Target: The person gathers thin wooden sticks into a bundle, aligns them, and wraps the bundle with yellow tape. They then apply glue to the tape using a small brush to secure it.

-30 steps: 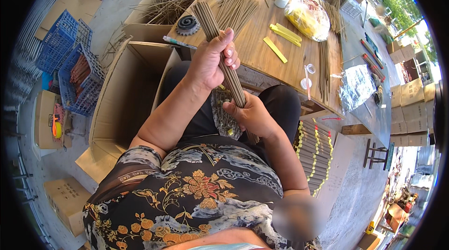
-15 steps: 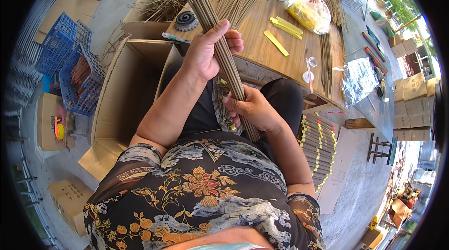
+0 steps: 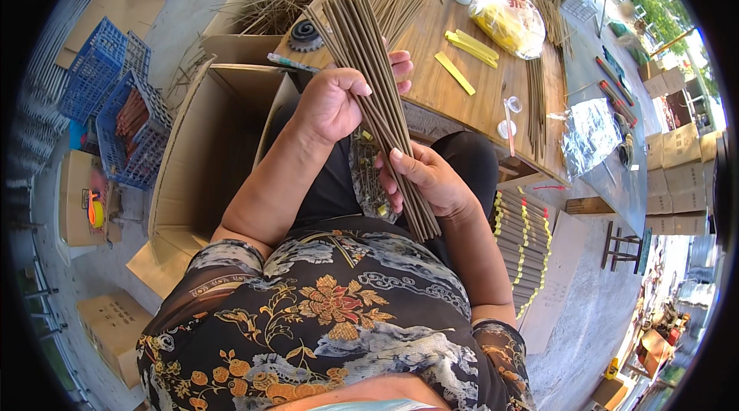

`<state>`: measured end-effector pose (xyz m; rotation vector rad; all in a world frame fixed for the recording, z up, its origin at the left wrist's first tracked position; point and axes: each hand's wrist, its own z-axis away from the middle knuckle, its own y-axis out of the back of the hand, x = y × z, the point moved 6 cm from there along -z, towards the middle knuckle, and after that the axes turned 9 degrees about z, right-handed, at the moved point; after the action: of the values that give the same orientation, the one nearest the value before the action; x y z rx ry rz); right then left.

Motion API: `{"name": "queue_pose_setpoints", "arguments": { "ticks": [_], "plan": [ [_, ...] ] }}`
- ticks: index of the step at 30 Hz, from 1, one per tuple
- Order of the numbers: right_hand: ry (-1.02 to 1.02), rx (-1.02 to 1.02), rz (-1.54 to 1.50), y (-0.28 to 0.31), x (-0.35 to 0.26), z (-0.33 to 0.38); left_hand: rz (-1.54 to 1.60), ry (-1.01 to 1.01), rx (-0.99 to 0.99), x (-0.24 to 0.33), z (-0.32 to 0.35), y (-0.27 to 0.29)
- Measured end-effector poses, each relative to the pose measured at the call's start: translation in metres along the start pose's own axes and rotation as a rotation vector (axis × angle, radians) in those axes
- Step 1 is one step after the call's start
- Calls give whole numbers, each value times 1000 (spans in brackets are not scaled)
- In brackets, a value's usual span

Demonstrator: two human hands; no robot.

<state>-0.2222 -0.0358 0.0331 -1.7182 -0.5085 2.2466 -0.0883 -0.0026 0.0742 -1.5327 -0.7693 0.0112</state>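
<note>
Incense sticks are gripped as one bundle by both hands, left hand upper, right hand lower, above the wooden desk.

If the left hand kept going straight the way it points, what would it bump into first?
The left hand, wrapped around the bundle of sticks, points toward the wooden table. It would probably meet the table's near edge first, though depth is hard to judge here.
</note>
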Motion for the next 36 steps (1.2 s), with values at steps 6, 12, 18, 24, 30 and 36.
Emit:
{"name": "queue_pose_setpoints", "arguments": {
  "ticks": [6, 12, 18, 24, 30, 36],
  "plan": [
    [3, 17, -25, 2, -2, 1, -46, 20, -11, 3, 1, 7],
    [-4, 12, -96, 0, -2, 2, -155, -11, 75, -1, 5, 0],
    [-4, 7, -130, 0, -4, 4, 2, 32, 29, -3, 6, 1],
    [-37, -5, 33, -5, -1, -2, 19, 40, 80, -19, 5, 10],
    [275, 562, 1254, 13, -13, -8, -250, -200, 327, -13, 3, 17],
    [-48, -109, -70, -14, 4, -5, 224, 114, -122, -19, -4, -5]
  ]
}}
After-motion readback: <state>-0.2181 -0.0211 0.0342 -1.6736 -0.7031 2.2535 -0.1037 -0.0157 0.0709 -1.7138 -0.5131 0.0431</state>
